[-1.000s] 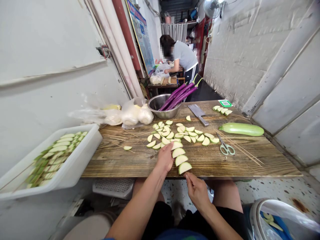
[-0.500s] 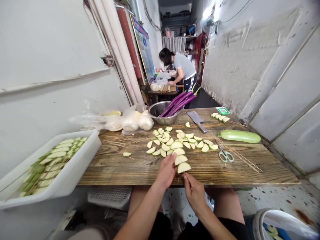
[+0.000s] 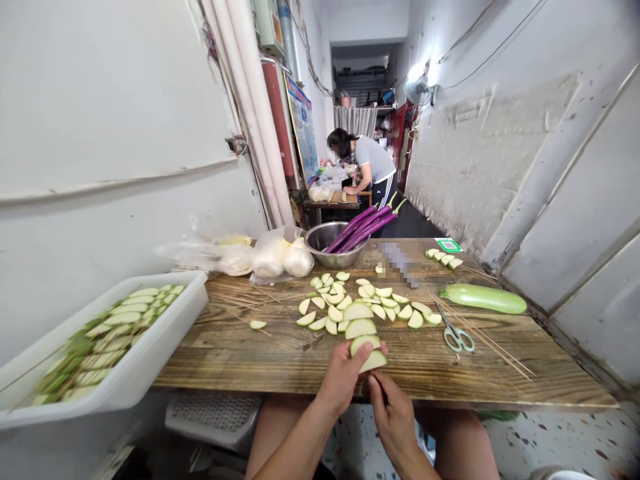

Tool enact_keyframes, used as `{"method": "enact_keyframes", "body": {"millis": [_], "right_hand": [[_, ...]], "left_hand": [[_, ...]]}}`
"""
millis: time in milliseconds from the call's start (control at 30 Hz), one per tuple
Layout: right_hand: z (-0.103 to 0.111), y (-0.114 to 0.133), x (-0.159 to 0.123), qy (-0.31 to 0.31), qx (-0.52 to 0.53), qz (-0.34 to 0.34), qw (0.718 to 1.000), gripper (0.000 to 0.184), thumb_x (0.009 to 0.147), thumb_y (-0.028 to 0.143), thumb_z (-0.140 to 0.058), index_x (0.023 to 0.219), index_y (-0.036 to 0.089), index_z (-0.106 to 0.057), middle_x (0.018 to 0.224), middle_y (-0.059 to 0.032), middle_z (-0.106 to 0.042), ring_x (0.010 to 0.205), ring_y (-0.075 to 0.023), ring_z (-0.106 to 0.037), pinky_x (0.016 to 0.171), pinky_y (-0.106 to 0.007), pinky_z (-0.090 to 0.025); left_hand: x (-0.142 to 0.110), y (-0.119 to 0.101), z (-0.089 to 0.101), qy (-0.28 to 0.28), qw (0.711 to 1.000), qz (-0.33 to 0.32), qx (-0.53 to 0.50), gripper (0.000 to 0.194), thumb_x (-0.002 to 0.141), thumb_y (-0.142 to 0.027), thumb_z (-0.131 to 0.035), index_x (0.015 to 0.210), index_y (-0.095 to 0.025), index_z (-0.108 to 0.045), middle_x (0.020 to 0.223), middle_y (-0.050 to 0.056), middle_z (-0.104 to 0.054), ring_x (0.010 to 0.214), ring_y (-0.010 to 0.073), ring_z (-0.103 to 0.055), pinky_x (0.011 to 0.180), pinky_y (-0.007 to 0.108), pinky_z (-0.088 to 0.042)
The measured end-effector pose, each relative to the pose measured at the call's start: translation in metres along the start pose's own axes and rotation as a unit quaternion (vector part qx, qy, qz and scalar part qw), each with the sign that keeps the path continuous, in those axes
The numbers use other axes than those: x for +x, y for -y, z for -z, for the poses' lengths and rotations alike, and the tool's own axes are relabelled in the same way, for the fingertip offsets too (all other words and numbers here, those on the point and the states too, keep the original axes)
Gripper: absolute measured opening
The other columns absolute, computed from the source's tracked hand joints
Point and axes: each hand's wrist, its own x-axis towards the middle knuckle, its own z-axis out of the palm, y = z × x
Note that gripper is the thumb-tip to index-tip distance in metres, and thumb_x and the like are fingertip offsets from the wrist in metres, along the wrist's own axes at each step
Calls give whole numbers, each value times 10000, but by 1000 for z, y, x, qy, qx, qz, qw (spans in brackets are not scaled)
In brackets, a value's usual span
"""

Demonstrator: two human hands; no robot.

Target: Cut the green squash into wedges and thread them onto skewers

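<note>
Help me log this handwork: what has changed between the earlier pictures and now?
The left hand has moved from the far end of the skewered slices toward the right hand, and now holds the nearest ones. The right hand stays at their near end; the scissors, green squash and metal bowl lie as before.

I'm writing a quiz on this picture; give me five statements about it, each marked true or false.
1. The left hand grips a row of half-round slices. True.
2. The purple eggplants lie in the white tub. False: the purple eggplants stick out of the metal bowl.
3. The green-handled scissors lie beside loose bamboo skewers. True.
4. The right hand lies flat on the tabletop. False: the right hand pinches a skewer below the slices.
5. The zucchini is whole. True.
</note>
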Motion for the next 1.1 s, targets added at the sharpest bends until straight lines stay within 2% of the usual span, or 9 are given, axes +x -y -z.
{"method": "enact_keyframes", "body": {"millis": [167,267,433,600,733,833,933,1000,1100], "right_hand": [[5,0,1,-14,10,15,1000,192,837,218,-492,967,168,-623,870,-66,-684,760,-157,-648,680,-228,-514],[9,5,2,0,40,24,999,194,850,195,-463,953,170,-626,791,-45,-669,656,-131,-628,600,-203,-498],[11,15,2,-10,59,24,998,234,875,218,-417,885,166,-644,541,18,-567,435,-95,-519,456,-180,-433],[12,19,2,30,60,-9,998,283,889,275,-402,930,160,-657,484,33,-530,388,-89,-491,416,-176,-415],[5,19,8,56,74,-20,995,287,871,325,-442,942,148,-657,498,16,-562,387,-99,-505,418,-184,-434],[-10,21,16,92,108,-1,990,286,853,357,-467,896,157,-667,523,-7,-591,398,-109,-522,420,-188,-450],[-24,26,19,152,140,27,978,287,837,367,-489,966,175,-659,536,-11,-605,401,-118,-536,412,-188,-460],[-28,29,17,207,164,37,964,302,845,353,-473,1052,200,-632,539,1,-607,397,-116,-542,421,-185,-473],[-28,30,4,264,178,14,948,311,850,372,-438,1066,258,-631,503,15,-593,389,-125,-553,426,-195,-491]], "left_hand": [[-11,-9,-1,48,994,-41,90,301,753,-359,-597,910,-124,-701,870,113,-681,800,207,-609,781,310,-448],[-16,-10,-3,58,991,-45,113,287,736,-349,-618,914,-142,-705,780,89,-679,726,196,-609,749,310,-458],[-19,-8,-7,28,996,-26,76,281,678,-343,-673,881,-152,-708,779,85,-679,717,203,-609,682,298,-473],[-16,-9,-5,4,999,-8,31,315,696,-369,-656,879,-114,-686,843,116,-678,774,200,-610,758,312,-456],[-15,-13,3,-58,997,-29,-44,323,666,-362,-688,863,-107,-663,827,111,-669,720,176,-604,713,293,-454],[-18,-20,15,-98,991,-54,-78,302,647,-340,-709,832,-108,-655,779,96,-666,664,155,-594,670,273,-450],[-28,-35,33,-120,988,-71,-71,290,655,-347,-701,819,-112,-655,740,81,-666,626,144,-586,644,266,-450],[-37,-54,51,-134,987,-84,-40,286,656,-345,-700,808,-107,-659,730,77,-668,626,143,-585,648,270,-456],[-48,-100,94,-157,984,-83,21,279,656,-331,-701,817,-106,-661,752,85,-671,654,155,-597,654,286,-475]]}}
